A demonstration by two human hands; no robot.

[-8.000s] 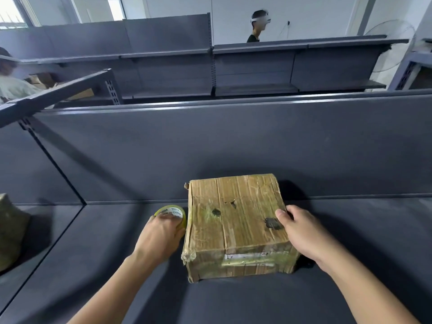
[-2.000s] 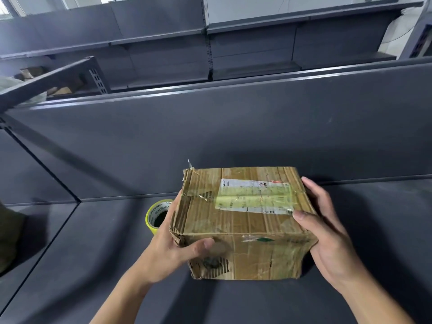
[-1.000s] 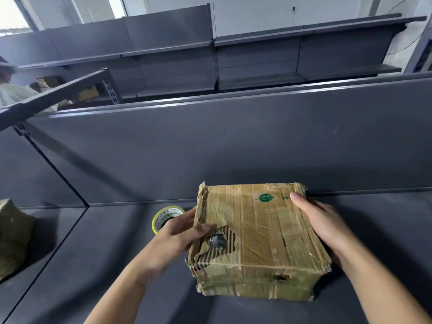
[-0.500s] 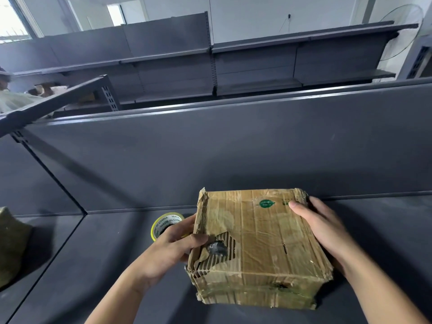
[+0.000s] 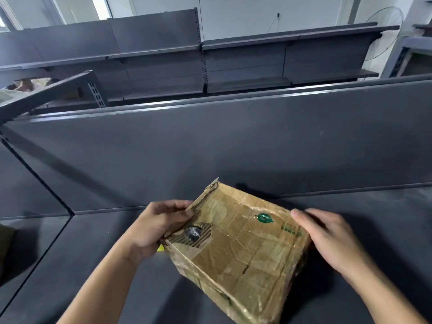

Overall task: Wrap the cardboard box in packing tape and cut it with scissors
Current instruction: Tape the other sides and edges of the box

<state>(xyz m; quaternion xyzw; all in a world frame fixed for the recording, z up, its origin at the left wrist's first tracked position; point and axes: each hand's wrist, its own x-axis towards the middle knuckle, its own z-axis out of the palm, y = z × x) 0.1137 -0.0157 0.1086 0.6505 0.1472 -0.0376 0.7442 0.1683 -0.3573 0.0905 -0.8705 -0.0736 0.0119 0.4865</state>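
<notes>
Behind left hand (image 5: 154,228) and cardboard box (image 5: 245,253), a yellow tape (image 5: 160,248) sliver shows.

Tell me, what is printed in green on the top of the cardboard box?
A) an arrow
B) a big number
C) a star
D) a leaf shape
D: a green leaf shape shows on the top face of the box, on the side nearer the right hand.
</notes>
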